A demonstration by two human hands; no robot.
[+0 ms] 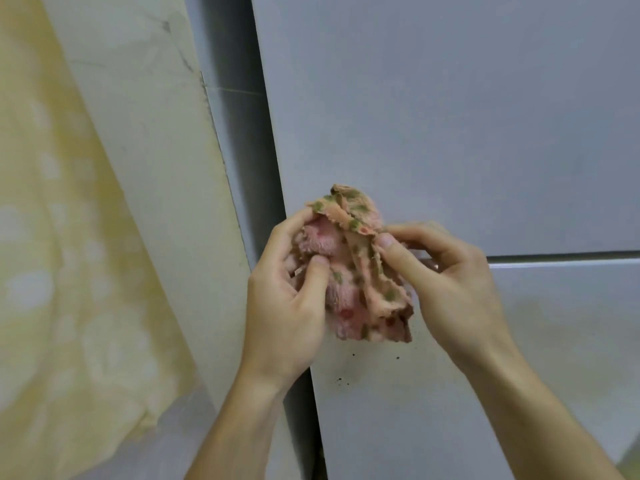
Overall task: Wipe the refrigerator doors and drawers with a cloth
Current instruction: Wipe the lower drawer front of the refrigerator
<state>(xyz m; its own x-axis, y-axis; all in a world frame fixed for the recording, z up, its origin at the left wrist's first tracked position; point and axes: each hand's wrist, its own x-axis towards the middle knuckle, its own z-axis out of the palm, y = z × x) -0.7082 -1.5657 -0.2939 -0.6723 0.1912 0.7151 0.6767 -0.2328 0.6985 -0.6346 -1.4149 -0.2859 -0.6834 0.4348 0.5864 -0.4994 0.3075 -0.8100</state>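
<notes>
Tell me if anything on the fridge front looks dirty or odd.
Yes: small dark specks dot the lower fridge panel just below the cloth, standing out against the pale surface. The cloth is bunched between the left hand and right hand.

At centre I see a cloth [356, 271], pink and peach with green and red spots. The upper door [450, 116] at one o'clock is plain pale grey; the lower door [415, 410] at five o'clock shows dark specks. At nine o'clock, a curtain [52, 237] is yellow with white blotches.
</notes>
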